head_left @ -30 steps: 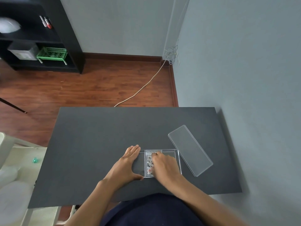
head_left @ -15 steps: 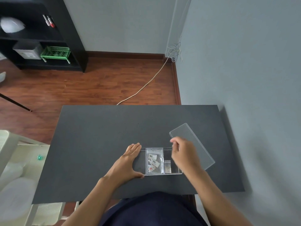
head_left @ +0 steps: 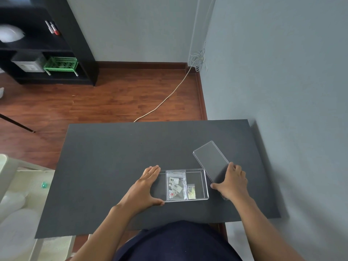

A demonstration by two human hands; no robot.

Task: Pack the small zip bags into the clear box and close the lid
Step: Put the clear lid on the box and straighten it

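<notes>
The right hand [head_left: 233, 182] has left the clear box [head_left: 204, 182] and now rests on the near end of the lid [head_left: 210, 159], which lies flat and angled on the worktop [head_left: 113, 157] just right of the box, in the lower right of the frame. Its fingers [head_left: 232, 166] are spread over the lid's edge with the thumb toward the box; whether they have closed on the lid cannot be told. One second ago this hand was inside the box pressing the contents down; half a second ago it was in transit above the box's right end. The left hand [head_left: 145, 187] is unchanged, fingers extended flat, bracing the box's left end. Two small zip bags [head_left: 175, 183] lie inside the box, at lower centre. Judgement: packing appears complete, and fitting the lid remains.
</notes>
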